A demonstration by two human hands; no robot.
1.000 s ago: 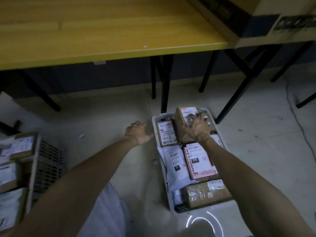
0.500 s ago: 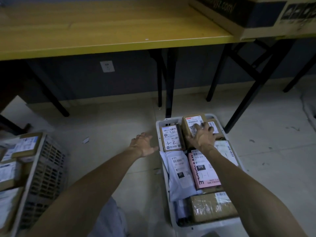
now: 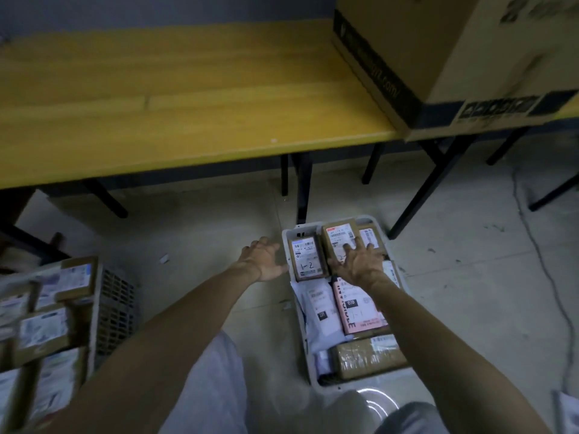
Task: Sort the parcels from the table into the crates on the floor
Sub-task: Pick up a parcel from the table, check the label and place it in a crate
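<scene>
The right grip (image 3: 355, 264) lies flat with fingers spread on a brown parcel (image 3: 340, 242) at the far end of the white crate (image 3: 286, 242), the left grip (image 3: 264, 260) open beside the rim, so placement looks nearly done and the next move is lifting clear toward the bench (image 3: 175, 120).

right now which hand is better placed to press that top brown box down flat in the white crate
Right. The right hand already lies on the brown box in the white crate, fingers spread over its label. The left hand hangs outside the crate's left wall, touching no parcel.
</scene>
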